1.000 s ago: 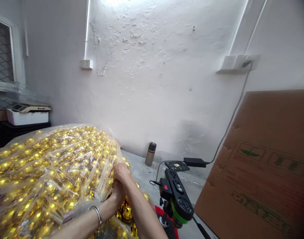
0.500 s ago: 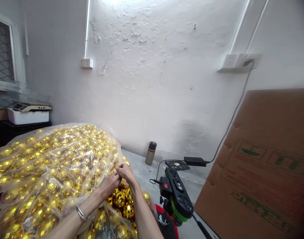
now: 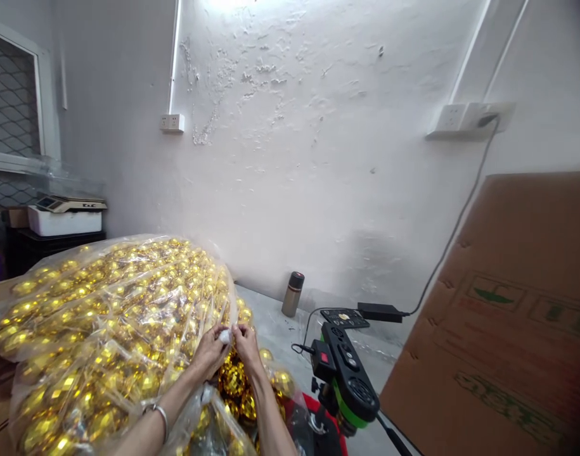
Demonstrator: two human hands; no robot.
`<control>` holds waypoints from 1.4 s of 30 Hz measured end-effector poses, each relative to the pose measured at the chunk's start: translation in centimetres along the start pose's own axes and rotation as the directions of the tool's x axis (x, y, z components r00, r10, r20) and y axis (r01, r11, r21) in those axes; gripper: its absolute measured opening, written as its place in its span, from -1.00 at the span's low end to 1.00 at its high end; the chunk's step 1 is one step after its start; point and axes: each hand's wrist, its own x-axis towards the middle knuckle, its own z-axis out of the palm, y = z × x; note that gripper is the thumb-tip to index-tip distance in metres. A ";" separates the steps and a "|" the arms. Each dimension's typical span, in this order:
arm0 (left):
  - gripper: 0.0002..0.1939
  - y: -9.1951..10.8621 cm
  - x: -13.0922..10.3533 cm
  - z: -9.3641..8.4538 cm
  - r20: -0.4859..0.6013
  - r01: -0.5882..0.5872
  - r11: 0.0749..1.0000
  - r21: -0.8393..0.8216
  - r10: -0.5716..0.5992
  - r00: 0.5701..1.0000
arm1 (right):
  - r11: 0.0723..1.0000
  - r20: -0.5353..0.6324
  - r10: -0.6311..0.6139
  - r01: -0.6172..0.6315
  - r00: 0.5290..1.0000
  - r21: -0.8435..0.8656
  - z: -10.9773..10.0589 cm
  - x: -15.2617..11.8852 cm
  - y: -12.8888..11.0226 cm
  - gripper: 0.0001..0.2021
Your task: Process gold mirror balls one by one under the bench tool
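Observation:
A large clear plastic bag (image 3: 116, 339) full of shiny gold mirrored balls (image 3: 166, 272) takes up the left and middle. At its right edge my two hands work close together. My left hand (image 3: 212, 352) is closed, with a small white wad (image 3: 225, 337), its kind unclear, at its fingertips. My right hand (image 3: 246, 345) has its fingers pinched beside the wad, against the bag's edge. What it grips is too small to make out. Below my hands, several uncovered gold balls (image 3: 233, 380) show between my forearms.
A black-and-green device on a stand (image 3: 349, 377) is to the right, by a red-edged container (image 3: 340, 437). Behind are a thermos (image 3: 293, 294) and a black power adapter (image 3: 380, 311) with a cable. A tall cardboard box (image 3: 503, 304) stands right; a scale (image 3: 71, 204) sits far left.
My hands have drawn slightly apart, and a small white wad now shows at my left fingertips. The whole view has shifted a little, so things appear further right.

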 end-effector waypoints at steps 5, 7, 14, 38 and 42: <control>-0.53 -0.3 -0.3 0.5 -0.145 0.036 0.924 -0.381 -0.099 0.984 | 0.971 -0.139 -0.238 0.236 0.961 -0.032 0.1 -1.5 0.2 -0.70; -0.60 -0.3 -0.5 0.5 -0.197 0.028 0.874 -0.485 -0.140 0.970 | 0.946 -0.161 -0.325 0.320 0.932 -0.060 0.1 -1.8 0.0 -0.72; -0.59 0.1 -0.2 -1.1 -0.244 -0.173 0.973 -0.154 0.132 0.961 | 0.914 -0.242 -0.403 0.378 0.883 -0.145 -0.3 -1.8 -0.1 -0.74; -0.59 -0.6 -0.4 -0.7 -0.250 -0.036 0.997 -0.062 0.020 0.968 | 0.900 -0.294 -0.396 0.304 0.870 -0.313 2.5 -7.3 -0.8 -0.74; -0.61 -0.6 0.0 -1.0 -0.209 -0.002 0.999 -0.044 -0.008 0.978 | 0.905 -0.316 -0.373 0.267 0.872 -0.332 2.9 -7.2 -0.2 -0.77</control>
